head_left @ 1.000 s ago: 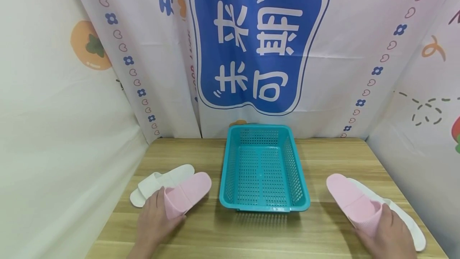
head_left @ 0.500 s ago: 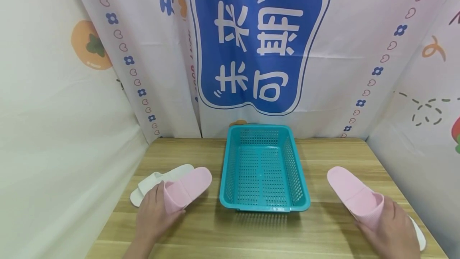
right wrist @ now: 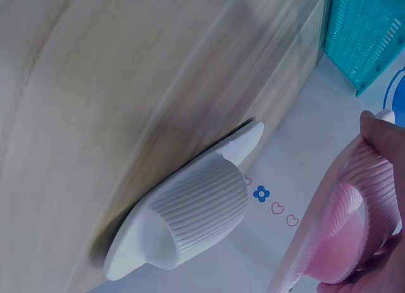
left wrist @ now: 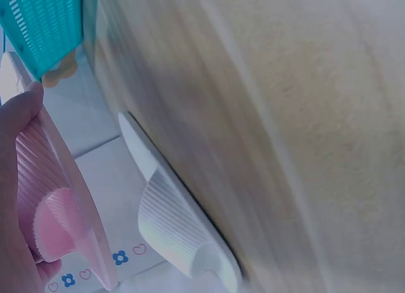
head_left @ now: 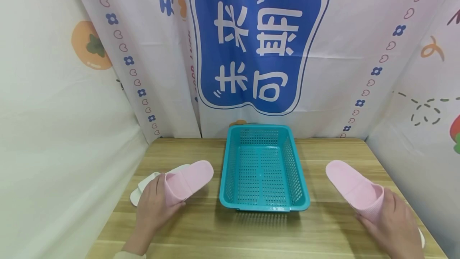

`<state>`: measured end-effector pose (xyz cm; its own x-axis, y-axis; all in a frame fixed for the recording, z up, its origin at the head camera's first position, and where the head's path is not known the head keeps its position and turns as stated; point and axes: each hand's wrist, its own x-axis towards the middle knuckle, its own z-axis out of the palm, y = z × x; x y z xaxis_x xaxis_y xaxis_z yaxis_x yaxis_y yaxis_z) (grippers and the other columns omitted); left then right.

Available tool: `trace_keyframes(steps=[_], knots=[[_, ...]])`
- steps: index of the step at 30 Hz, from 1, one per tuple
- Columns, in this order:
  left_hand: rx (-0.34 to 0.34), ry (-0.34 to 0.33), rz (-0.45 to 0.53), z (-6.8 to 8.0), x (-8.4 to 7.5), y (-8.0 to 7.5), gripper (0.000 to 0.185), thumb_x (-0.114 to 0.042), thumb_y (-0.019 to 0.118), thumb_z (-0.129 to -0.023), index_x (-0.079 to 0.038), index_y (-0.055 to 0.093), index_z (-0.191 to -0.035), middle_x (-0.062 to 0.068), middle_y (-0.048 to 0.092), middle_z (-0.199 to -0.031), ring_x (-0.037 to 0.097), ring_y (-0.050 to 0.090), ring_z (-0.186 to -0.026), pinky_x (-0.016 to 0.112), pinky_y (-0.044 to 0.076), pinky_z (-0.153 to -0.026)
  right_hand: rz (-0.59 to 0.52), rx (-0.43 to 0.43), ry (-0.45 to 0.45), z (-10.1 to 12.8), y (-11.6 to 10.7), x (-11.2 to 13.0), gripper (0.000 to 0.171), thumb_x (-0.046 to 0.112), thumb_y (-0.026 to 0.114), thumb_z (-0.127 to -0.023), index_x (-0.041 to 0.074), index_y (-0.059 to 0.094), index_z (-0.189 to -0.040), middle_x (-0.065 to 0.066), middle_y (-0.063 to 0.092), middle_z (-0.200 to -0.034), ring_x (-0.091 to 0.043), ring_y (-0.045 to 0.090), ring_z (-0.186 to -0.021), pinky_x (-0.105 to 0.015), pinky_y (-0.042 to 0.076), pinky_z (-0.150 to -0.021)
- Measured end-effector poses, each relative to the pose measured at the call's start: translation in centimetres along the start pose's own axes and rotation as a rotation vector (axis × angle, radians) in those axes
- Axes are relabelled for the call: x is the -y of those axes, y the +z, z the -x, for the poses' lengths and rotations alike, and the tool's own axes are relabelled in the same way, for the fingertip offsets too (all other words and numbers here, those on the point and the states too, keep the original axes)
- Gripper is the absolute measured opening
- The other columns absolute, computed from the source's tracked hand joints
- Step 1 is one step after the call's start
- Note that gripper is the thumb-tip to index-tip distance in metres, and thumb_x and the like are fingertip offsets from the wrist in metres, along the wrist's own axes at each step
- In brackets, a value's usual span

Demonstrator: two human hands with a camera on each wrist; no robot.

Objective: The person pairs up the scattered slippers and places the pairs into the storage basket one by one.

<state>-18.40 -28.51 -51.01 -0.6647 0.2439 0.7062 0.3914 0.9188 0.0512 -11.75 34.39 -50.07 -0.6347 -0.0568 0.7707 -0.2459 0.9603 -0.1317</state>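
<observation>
pink slippers (head_left: 188,175) (head_left: 353,189) sit lifted either side of the teal basket (head_left: 263,207); your left hand (head_left: 154,207) fingers curl round one, your right hand (head_left: 393,223) grips the other, white slippers (left wrist: 174,223) (right wrist: 186,223) lying on the table (head_left: 251,235) beneath.

Head view: the right hand (head_left: 393,221) is cut off by the bottom edge and covers most of the white slipper (head_left: 421,240) behind it. The left-side white slipper (head_left: 143,187) is largely hidden behind the pink slipper (head_left: 187,177). Wrist views: the counter (left wrist: 304,116) is motion-blurred, and the basket (right wrist: 367,33) is cropped at the frame corner.
</observation>
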Motion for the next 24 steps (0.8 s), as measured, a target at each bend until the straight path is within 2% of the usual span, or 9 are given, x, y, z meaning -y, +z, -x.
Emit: trace_keyframes(steps=[5, 11, 18, 24], knots=[[-0.025, 0.03, 0.009, -1.0, 0.0, -0.2, 0.116, -0.052, 0.088, -0.046, 0.015, 0.045, -0.131, 0.032, 0.055, -0.115, 0.046, 0.056, -0.098, 0.056, 0.049, -0.083, -0.012, -0.013, -0.03, -0.6, -0.1, 0.0, 0.107, 0.079, 0.038, -0.082, -0.021, 0.044, -0.122, -0.038, 0.049, -0.101, -0.055, 0.048, -0.083, -0.064, 0.039, -0.066], [-0.034, 0.058, 0.004, -1.9, 0.1, -0.3, 0.116, -0.051, 0.087, -0.046, 0.015, 0.045, -0.132, 0.031, 0.056, -0.113, 0.046, 0.056, -0.096, 0.056, 0.049, -0.083, 0.001, -0.05, -0.084, -1.3, -0.1, -0.2, 0.104, 0.077, 0.039, -0.083, -0.02, 0.046, -0.119, -0.037, 0.05, -0.097, -0.055, 0.049, -0.077, -0.064, 0.04, -0.063], [-0.022, 0.097, -0.006, -3.0, 0.1, -0.2, 0.117, -0.049, 0.089, -0.045, 0.016, 0.044, -0.131, 0.031, 0.056, -0.111, 0.045, 0.057, -0.095, 0.055, 0.049, -0.084, 0.006, -0.037, -0.089, -2.1, -0.2, -0.1, 0.105, 0.078, 0.039, -0.082, -0.019, 0.044, -0.123, -0.036, 0.05, -0.099, -0.055, 0.049, -0.079, -0.064, 0.04, -0.068], [-0.029, 0.127, 0.005, -3.9, -0.2, -0.2, 0.115, -0.048, 0.09, -0.045, 0.016, 0.046, -0.129, 0.031, 0.055, -0.111, 0.046, 0.056, -0.098, 0.056, 0.049, -0.086, 0.001, -0.021, -0.111, -3.0, -0.5, 0.1, 0.105, 0.077, 0.041, -0.083, -0.02, 0.043, -0.124, -0.036, 0.05, -0.098, -0.054, 0.048, -0.077, -0.063, 0.04, -0.067]])
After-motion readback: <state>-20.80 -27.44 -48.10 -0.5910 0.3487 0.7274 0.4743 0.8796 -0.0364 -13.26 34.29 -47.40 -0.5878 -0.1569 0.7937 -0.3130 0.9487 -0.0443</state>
